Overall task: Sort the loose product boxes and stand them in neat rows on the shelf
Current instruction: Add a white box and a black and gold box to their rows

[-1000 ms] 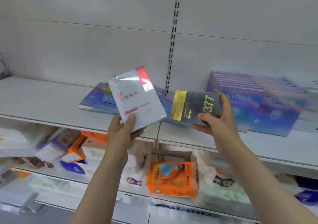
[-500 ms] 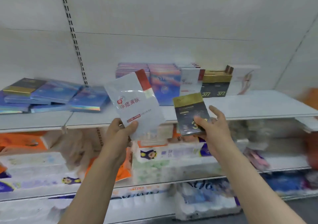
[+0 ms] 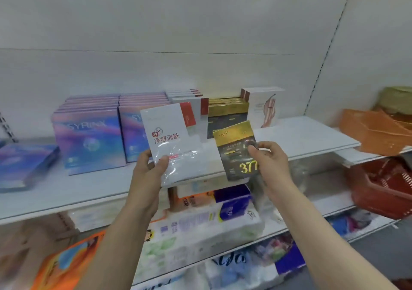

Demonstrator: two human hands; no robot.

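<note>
White box (image 3: 172, 143): one, left grip (image 3: 149, 169) grasping | black-gold box (image 3: 237, 151): one, right grip (image 3: 269, 159) grasping

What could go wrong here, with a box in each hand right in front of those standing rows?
The left hand grips the white box only at its lower corner, so it could tip or slip. The right hand pinches the black and gold box by one edge, an equally light hold. Both boxes hang close before the standing white row and gold row, so sliding one in carelessly might knock those rows over.
</note>
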